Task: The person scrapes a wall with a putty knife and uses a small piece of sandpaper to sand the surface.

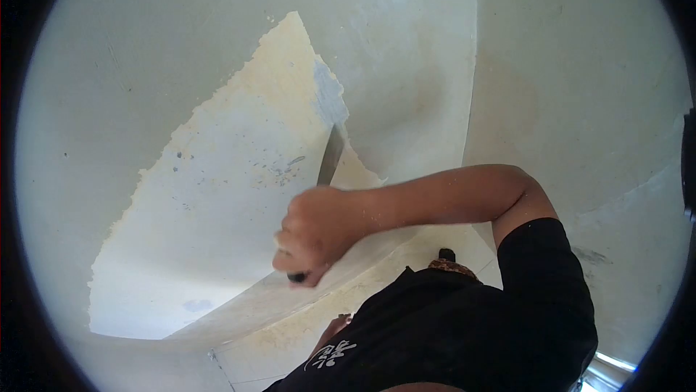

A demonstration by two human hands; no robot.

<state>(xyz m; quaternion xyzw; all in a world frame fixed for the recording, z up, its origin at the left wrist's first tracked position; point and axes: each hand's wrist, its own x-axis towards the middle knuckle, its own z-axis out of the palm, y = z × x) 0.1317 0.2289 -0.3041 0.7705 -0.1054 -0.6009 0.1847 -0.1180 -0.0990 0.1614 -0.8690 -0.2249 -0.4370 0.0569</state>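
Note:
My right hand (315,236) is closed round the dark handle of a scraper (331,156), whose flat metal blade points up. The blade's tip is at the right edge of a large bare patch (232,131) on the wall, just below a bluish-grey spot (330,95). Ragged edges of the grey-green coating surround the pale patch. Low in the view, my left hand (337,327) shows only in part beside my black shirt, and what its fingers do is hard to make out.
A wall corner (473,65) runs down right of the patch, with another wall (580,87) beyond it. Below lies a pale floor (268,341), where a dark-tipped shoe (447,255) shows past my shirt. Something dark stands at the far right edge.

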